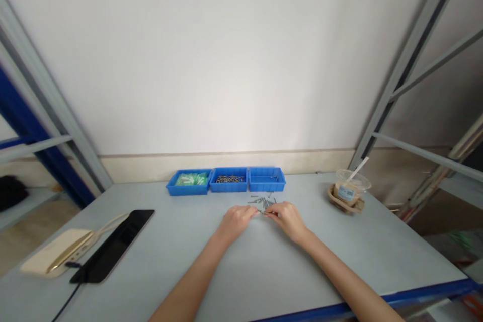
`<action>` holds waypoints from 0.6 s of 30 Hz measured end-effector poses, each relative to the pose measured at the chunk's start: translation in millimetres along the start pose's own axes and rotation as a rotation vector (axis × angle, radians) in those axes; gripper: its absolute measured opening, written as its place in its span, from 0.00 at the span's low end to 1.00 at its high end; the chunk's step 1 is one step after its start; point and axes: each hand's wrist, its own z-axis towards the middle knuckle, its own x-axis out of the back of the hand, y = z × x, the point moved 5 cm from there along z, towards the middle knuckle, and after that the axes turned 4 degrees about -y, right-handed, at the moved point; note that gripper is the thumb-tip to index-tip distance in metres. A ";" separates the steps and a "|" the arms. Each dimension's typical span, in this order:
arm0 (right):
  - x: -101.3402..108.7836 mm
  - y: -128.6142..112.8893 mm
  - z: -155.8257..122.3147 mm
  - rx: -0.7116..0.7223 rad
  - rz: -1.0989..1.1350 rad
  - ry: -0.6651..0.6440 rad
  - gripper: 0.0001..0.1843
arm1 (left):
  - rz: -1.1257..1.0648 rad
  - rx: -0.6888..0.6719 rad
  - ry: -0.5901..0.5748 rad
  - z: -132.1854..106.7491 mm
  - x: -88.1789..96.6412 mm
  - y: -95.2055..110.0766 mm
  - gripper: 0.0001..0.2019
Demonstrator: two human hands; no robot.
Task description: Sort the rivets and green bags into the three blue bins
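Note:
My left hand [237, 221] and my right hand [289, 217] meet over the middle of the grey table, both with fingers pinched. Between their fingertips shows a thin metal piece [262, 212] that looks like a screw; its ends are hidden by the fingers. Just beyond the fingertips lies a loose pile of long screws [264, 202], some scattered singly. Behind it, the right blue bin [267, 187] holds a few screws at its right side. The middle blue bin [228, 187] contains many bronze-toned screws or similar fasteners [229, 179].
The left blue bin [187, 190] holds green-and-white plastic packets [191, 179]. At left lie a black tablet [115, 244] and a cream-coloured box [56, 251] with cables. A lidded drink cup [346, 192] with a straw stands at right in a cardboard holder [339, 204]. A wall rises behind.

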 end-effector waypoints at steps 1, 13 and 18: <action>0.9 -1.6 1.6 0.041 -0.067 -0.015 0.15 | 0.008 -0.003 0.005 0.2 0.1 0.4 0.18; 4.2 -5.0 3.8 0.194 -0.018 -0.152 0.23 | -0.051 0.108 -0.016 1.9 -3.3 -5.3 0.26; -25.5 5.0 59.1 -0.162 0.609 -0.203 0.32 | -0.239 0.561 0.230 -10.1 31.1 -66.8 0.24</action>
